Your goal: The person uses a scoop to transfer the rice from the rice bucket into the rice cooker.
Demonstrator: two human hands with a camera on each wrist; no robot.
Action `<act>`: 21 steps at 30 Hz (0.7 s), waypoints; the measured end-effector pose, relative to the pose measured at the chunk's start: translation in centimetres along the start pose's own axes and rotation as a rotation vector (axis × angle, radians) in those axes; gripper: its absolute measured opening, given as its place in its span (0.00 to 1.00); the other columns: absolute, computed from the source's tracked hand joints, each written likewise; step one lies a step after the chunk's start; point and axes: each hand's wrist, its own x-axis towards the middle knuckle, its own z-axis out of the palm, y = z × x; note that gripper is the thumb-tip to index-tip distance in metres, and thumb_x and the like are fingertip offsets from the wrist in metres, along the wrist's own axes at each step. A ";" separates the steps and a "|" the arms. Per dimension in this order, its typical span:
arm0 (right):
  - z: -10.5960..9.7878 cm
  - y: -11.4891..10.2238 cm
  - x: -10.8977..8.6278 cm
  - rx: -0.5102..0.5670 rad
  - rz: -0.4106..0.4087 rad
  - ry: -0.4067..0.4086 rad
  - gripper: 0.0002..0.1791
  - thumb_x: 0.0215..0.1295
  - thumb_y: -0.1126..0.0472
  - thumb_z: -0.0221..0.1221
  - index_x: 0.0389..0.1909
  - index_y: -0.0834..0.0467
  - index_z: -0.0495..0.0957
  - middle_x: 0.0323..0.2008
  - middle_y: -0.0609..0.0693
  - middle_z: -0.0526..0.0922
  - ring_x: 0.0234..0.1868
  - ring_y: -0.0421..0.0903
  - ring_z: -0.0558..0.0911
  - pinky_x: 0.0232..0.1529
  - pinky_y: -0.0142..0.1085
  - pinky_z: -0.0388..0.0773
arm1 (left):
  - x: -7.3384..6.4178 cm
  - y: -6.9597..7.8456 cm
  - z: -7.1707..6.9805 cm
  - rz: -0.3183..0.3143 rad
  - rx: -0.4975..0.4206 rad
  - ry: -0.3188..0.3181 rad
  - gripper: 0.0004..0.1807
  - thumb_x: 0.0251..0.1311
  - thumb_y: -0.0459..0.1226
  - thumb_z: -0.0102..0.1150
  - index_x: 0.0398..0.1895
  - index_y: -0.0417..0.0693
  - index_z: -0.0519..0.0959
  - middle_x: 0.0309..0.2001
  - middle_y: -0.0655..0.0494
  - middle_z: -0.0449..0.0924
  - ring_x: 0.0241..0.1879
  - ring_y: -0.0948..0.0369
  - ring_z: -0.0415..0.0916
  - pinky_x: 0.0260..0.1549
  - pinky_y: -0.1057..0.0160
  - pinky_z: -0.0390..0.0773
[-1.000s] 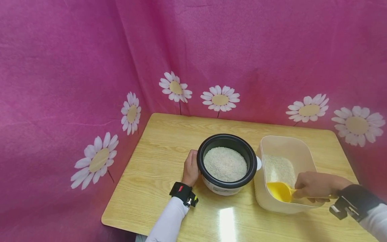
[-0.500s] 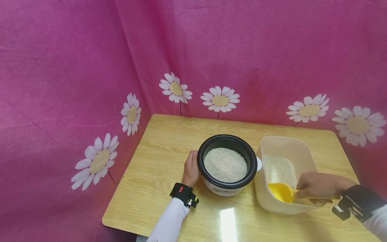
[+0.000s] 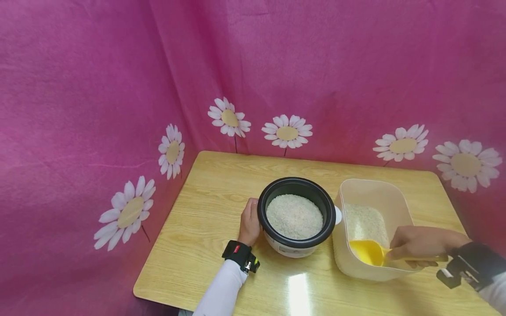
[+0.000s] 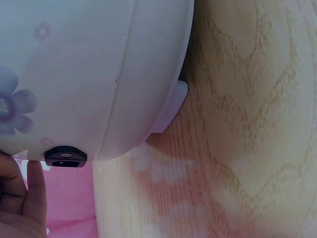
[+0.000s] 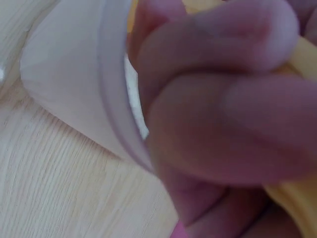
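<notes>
In the head view a rice cooker (image 3: 292, 250) with a black rim stands mid-table, its pot part-filled with rice (image 3: 294, 216). My left hand (image 3: 249, 222) holds the cooker at its left side. The left wrist view shows those fingers (image 4: 34, 191) against its white flowered body (image 4: 74, 74), near a black socket (image 4: 66, 156). To the right, my right hand (image 3: 421, 243) grips the handle of a yellow scoop (image 3: 367, 251), whose bowl is inside a cream bin (image 3: 375, 188) near its front wall. More rice (image 3: 365, 224) lies in the bin. Close up, right fingers (image 5: 233, 129) wrap the scoop's handle.
The wooden table (image 3: 213, 184) extends to the left of the cooker and behind it. A pink cloth (image 3: 336, 79) with printed daisies hangs at its back and sides. The cooker's white right handle (image 3: 338, 215) sits right at the bin's wall.
My right hand and the scoop have shifted slightly right within the bin. My left hand stays at the cooker; the head view has tilted a little.
</notes>
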 end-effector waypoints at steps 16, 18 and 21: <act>-0.4 0.2 -1.8 0.052 -0.017 -0.018 0.22 0.79 0.62 0.51 0.25 0.72 0.76 0.15 0.68 0.69 0.05 0.35 0.64 0.08 0.23 0.62 | -0.2 0.2 0.2 -0.008 -0.016 0.012 0.22 0.84 0.48 0.32 0.49 0.46 0.76 0.38 0.48 0.78 0.37 0.62 0.71 0.38 0.68 0.71; -0.4 0.3 -2.1 0.058 -0.025 -0.014 0.21 0.79 0.62 0.50 0.25 0.70 0.77 0.16 0.70 0.69 0.02 0.47 0.59 0.08 0.23 0.63 | -0.1 0.2 0.2 -0.004 -0.019 0.020 0.21 0.84 0.47 0.33 0.49 0.47 0.77 0.39 0.49 0.79 0.38 0.62 0.72 0.39 0.68 0.71; -0.5 0.4 -2.6 0.058 -0.027 -0.003 0.21 0.80 0.62 0.49 0.26 0.68 0.77 0.17 0.70 0.68 0.03 0.41 0.62 0.08 0.23 0.65 | 0.0 0.1 0.2 -0.005 -0.031 0.021 0.22 0.84 0.48 0.33 0.48 0.46 0.77 0.39 0.49 0.79 0.38 0.62 0.72 0.39 0.67 0.72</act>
